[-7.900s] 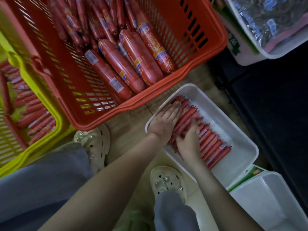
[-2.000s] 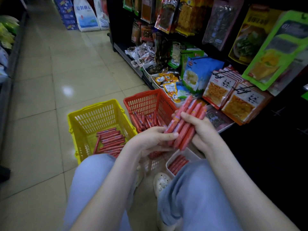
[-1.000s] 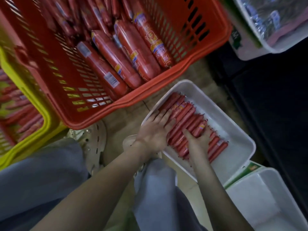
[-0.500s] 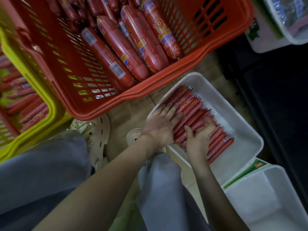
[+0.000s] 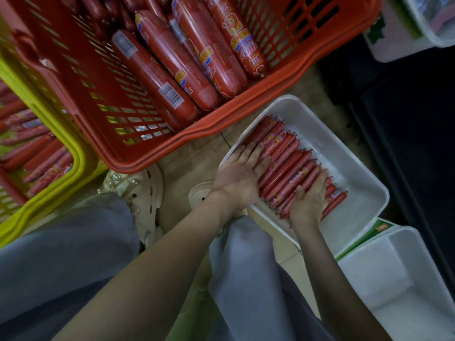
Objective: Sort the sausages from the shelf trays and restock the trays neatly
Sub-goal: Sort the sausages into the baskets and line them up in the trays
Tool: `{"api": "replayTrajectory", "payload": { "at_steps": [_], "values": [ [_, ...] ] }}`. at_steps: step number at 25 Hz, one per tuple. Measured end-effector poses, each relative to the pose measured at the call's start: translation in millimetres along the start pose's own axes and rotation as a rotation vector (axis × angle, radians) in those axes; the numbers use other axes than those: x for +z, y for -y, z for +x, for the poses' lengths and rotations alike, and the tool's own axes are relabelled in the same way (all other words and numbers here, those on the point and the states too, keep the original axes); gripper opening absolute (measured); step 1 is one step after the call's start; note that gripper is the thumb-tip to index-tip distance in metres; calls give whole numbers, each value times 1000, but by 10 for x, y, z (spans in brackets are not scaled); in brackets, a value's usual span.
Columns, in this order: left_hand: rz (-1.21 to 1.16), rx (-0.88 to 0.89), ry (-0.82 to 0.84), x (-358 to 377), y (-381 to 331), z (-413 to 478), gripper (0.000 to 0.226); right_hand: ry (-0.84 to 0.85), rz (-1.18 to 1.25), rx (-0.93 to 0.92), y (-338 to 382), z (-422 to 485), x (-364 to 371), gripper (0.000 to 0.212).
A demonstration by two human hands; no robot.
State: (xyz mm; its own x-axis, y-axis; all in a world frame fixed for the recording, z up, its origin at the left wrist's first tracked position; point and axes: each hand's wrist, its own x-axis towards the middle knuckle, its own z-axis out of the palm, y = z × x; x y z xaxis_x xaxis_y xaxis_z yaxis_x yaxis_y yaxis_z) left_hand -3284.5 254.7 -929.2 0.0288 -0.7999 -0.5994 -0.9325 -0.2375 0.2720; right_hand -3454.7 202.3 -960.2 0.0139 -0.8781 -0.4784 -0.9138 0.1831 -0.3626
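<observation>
Many thin sausages (image 5: 288, 166) lie neatly in the white tray (image 5: 357, 173) under our left hand (image 5: 240, 179) and right hand (image 5: 309, 200), fingers (image 5: 250, 153) straight, but more wait in the red basket (image 5: 221, 124) and yellow basket (image 5: 81, 158).

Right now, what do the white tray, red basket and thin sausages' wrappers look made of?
White tray: smooth moulded plastic, likely; soft sheen, rounded rim. Red basket: rigid glossy plastic, with slotted lattice walls. Thin sausages: seemingly shiny plastic film casing, with highlights along each.
</observation>
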Motion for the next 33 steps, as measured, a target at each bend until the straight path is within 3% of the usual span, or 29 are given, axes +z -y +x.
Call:
{"api": "replayTrajectory", "payload": {
  "at_steps": [4,8,15,18,21,23,26,28,33],
  "values": [
    [-9,-6,-25,17,-1,0,60,65,66,-11,73,-87,54,70],
    [-5,-3,-33,41,8,9,61,51,-245,-46,101,-184,230,85],
    [-82,-31,8,-59,-22,-69,59,149,-162,-31,296,-254,-87,80],
    [-180,-67,-61,-504,-143,-349,49,162,-128,-283,638,-430,-472,67],
    [-300,-189,-219,-1098,-177,-788,36,176,-123,-472,1075,-682,-960,44],
    [-360,-258,-354,-1480,-158,-1200,30,141,-91,-610,1401,-944,-1325,41],
    [-160,-238,-504,-1963,-8,-1850,25,91,-72,-840,1895,-1354,-1765,46],
    [81,-250,-496,-2233,261,-2331,28,69,-123,-1033,2244,-1686,-1953,47],
    [72,-590,-482,-2414,1523,-3450,34,50,-330,-1415,3091,-2241,-1838,42]
  ]
}}
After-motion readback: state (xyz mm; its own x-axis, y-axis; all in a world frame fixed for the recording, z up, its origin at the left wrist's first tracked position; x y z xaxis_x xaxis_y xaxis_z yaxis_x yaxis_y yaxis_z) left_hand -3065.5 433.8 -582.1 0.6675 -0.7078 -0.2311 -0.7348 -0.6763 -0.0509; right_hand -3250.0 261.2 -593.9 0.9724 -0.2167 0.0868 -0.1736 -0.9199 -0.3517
